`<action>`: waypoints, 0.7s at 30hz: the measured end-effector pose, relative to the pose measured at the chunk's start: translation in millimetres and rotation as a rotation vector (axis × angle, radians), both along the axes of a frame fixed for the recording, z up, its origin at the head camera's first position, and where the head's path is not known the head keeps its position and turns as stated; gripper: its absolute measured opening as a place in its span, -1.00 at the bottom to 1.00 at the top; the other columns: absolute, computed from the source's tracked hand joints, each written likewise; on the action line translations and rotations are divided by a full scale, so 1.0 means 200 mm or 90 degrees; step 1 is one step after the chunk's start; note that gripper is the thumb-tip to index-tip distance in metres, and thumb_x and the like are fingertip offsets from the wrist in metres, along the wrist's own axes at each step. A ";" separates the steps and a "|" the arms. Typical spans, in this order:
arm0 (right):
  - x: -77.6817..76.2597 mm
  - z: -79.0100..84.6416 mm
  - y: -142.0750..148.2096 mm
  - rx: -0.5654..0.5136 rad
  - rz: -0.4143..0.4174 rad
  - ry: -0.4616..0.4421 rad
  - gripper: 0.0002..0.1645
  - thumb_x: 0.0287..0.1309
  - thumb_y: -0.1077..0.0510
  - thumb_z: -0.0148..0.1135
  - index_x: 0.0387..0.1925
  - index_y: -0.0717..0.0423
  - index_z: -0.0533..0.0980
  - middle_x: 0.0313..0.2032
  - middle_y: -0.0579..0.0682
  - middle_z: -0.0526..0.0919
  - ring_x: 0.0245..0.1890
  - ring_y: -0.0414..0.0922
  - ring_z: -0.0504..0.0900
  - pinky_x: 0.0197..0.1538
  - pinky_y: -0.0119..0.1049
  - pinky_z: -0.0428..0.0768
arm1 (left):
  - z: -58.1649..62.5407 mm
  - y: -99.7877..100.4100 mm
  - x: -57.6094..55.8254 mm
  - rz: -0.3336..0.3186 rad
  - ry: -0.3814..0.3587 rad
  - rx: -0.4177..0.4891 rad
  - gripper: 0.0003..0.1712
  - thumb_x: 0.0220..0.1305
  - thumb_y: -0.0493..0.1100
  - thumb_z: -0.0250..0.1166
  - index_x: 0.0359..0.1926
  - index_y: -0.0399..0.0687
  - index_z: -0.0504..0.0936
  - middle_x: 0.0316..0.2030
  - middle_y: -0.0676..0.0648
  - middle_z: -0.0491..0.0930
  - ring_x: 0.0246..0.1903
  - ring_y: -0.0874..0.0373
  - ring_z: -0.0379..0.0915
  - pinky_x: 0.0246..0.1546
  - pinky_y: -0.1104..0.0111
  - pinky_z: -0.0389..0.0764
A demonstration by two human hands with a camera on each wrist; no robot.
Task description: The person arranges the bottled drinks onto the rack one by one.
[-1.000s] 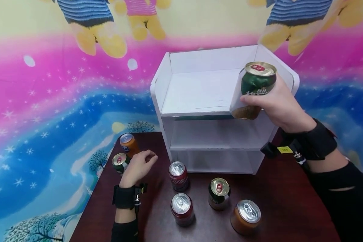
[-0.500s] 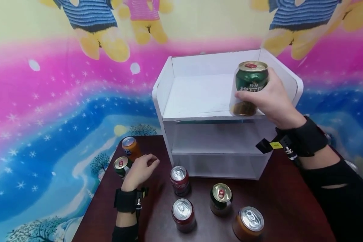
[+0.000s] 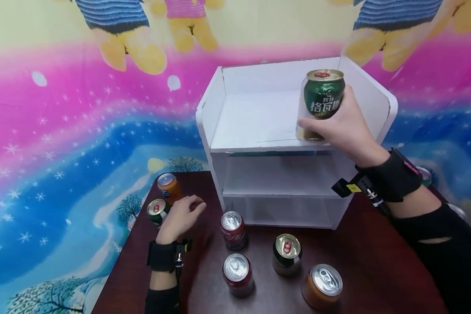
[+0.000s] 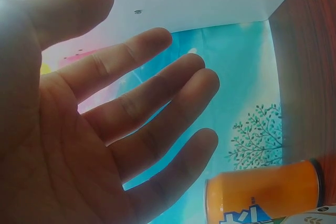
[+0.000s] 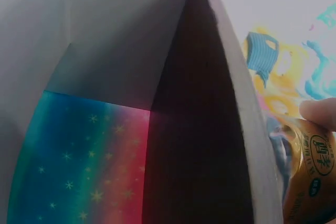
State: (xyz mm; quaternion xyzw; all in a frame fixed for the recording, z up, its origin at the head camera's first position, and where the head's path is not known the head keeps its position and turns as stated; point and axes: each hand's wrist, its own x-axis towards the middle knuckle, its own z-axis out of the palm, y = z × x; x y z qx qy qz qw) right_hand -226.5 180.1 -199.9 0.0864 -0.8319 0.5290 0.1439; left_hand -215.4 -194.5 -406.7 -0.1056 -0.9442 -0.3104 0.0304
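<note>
My right hand [image 3: 353, 126] grips a green and gold drink can [image 3: 325, 98] by its sides, thumb across the lower front. The can stands upright at the front of the top level of a white shelf unit [image 3: 255, 117], its base close over the front edge. In the right wrist view the can's gold lower part [image 5: 310, 174] shows beside the board edge [image 5: 244, 108]. My left hand [image 3: 180, 218] holds nothing; in the left wrist view its fingers [image 4: 149, 95] are spread and slightly bent. Nearest to it are another green can [image 3: 156, 208] and an orange can [image 3: 169, 187].
Before the shelf unit, two dark red cans [image 3: 233, 235], a green can [image 3: 286, 261] and an orange can [image 3: 318, 294] stand on the dark red table [image 3: 369, 270]. A printed cloth backdrop [image 3: 78, 131] hangs behind. More cans partly show behind the right forearm.
My right hand has carried the green can left and back to the front of the top shelf, and the can has become more upright. The left hand has stayed in place.
</note>
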 end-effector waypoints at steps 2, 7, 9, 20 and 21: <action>0.00 0.00 0.00 0.015 0.001 0.007 0.11 -0.06 0.07 0.47 0.37 0.01 -0.06 0.24 0.08 0.18 0.17 -0.10 0.22 0.27 -0.09 0.14 | 0.00 0.00 0.00 -0.002 0.002 -0.002 -0.72 0.35 0.04 0.15 -0.11 0.01 0.63 -0.26 0.02 0.59 -0.32 0.16 0.46 -0.25 0.22 0.51; -0.01 -0.03 -0.01 0.055 0.007 0.001 0.19 -0.13 0.07 0.51 0.38 0.03 -0.08 0.25 0.10 0.20 0.18 -0.08 0.21 0.26 -0.09 0.12 | 0.00 -0.01 0.00 -0.005 -0.002 -0.005 -0.70 0.37 0.04 0.12 -0.08 -0.01 0.62 -0.24 0.00 0.59 -0.28 0.15 0.47 -0.24 0.20 0.51; -0.01 -0.04 -0.01 0.068 0.014 -0.002 0.19 -0.12 0.07 0.51 0.39 0.04 -0.09 0.27 0.10 0.19 0.20 -0.07 0.20 0.28 -0.07 0.10 | 0.01 0.00 0.00 -0.005 -0.005 -0.005 -0.70 0.38 0.04 0.11 -0.08 -0.01 0.62 -0.25 -0.01 0.58 -0.28 0.14 0.48 -0.25 0.20 0.50; -0.02 -0.04 -0.07 0.082 0.056 0.008 0.16 -0.08 0.08 0.48 0.38 0.07 -0.11 0.26 0.09 0.19 0.18 -0.10 0.21 0.26 -0.12 0.14 | 0.00 0.02 -0.01 -0.009 0.000 -0.023 -0.74 0.36 0.00 0.14 -0.12 -0.03 0.63 -0.28 -0.01 0.59 -0.34 0.15 0.46 -0.29 0.22 0.51; -0.02 -0.04 -0.08 0.084 0.057 0.008 0.16 -0.08 0.07 0.48 0.37 0.08 -0.10 0.25 0.10 0.19 0.17 -0.10 0.21 0.25 -0.11 0.14 | 0.00 0.02 -0.01 -0.008 -0.001 -0.028 -0.74 0.35 0.00 0.15 -0.12 -0.03 0.64 -0.28 -0.01 0.59 -0.34 0.15 0.47 -0.29 0.22 0.51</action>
